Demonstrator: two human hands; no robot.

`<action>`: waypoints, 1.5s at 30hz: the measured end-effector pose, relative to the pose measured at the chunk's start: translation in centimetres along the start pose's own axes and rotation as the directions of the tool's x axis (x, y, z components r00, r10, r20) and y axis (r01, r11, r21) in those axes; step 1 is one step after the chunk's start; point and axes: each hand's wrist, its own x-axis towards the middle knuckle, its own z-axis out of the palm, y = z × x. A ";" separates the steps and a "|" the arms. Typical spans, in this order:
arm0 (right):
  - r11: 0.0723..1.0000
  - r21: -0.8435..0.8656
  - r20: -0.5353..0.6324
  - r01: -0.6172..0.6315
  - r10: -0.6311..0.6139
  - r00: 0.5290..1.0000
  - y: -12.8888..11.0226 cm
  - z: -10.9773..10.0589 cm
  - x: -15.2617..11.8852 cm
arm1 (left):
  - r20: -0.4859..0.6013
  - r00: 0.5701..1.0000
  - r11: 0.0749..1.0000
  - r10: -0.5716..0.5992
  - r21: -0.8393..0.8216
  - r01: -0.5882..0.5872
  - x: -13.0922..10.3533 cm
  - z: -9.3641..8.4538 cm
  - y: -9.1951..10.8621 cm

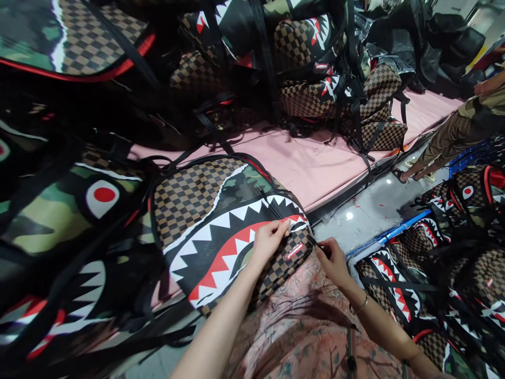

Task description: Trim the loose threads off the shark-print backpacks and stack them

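Observation:
A backpack (236, 221) lies on the pink-topped table in front of me, with brown checks, camouflage and a printed shark mouth with white teeth. Over its front, my left hand (270, 239) is closed in a pinch, with thin black cords (272, 202) running down to its fingertips. At the bag's right corner my right hand (333, 260) is closed on something thin and black, too small to name. A red label (294, 251) shows on the checked part between the two hands.
Similar backpacks crowd the left, with more piled (311, 97) on the pink tabletop (315, 163) behind. At right, a blue-edged crate (398, 231) holds several shark-print bags. A person (445, 131) stands by the table's far end, on the shiny floor (355, 210).

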 end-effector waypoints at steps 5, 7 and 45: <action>1.000 0.002 0.038 0.021 -0.021 0.999 0.9 -1.1 -0.3 | 0.001 0.994 0.993 0.114 0.033 -0.114 -3.0 -0.7 0.3; 0.997 -0.031 0.064 0.073 -0.071 0.995 1.2 -1.3 -0.6 | 0.062 0.987 0.984 0.151 0.081 -0.156 -4.0 -0.2 0.6; 0.726 -0.041 0.458 0.687 -0.597 0.658 1.8 -4.1 8.2 | -0.165 0.968 0.966 -0.188 0.149 0.213 -6.9 1.4 0.4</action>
